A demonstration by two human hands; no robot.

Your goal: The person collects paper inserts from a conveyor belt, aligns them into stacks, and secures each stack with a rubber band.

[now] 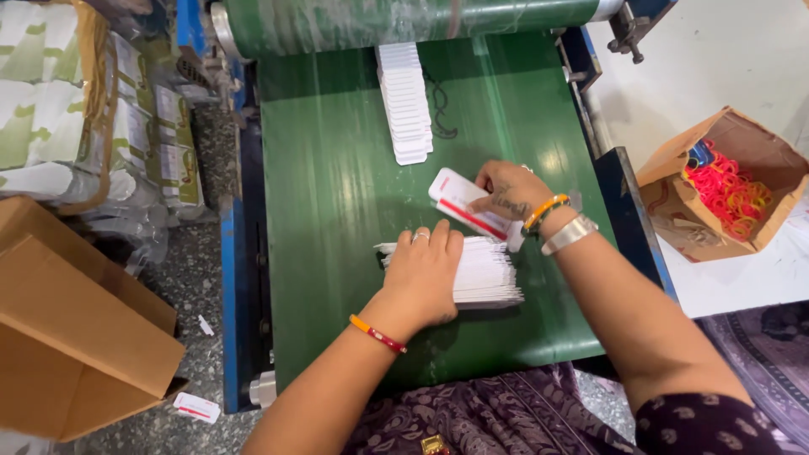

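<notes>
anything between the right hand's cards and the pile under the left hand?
Nothing visible. The right hand holds a few white cards tilted just above the green belt, right beside the stack that the left hand presses flat. Only bare belt lies between them.

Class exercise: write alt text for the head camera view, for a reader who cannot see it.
On a green conveyor belt, the left hand presses a stack of white cards while the right hand holds a red-striped bundle. More cards lie beyond.

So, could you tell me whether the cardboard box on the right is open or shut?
Open: the cardboard box shows its rubber bands inside.
</notes>
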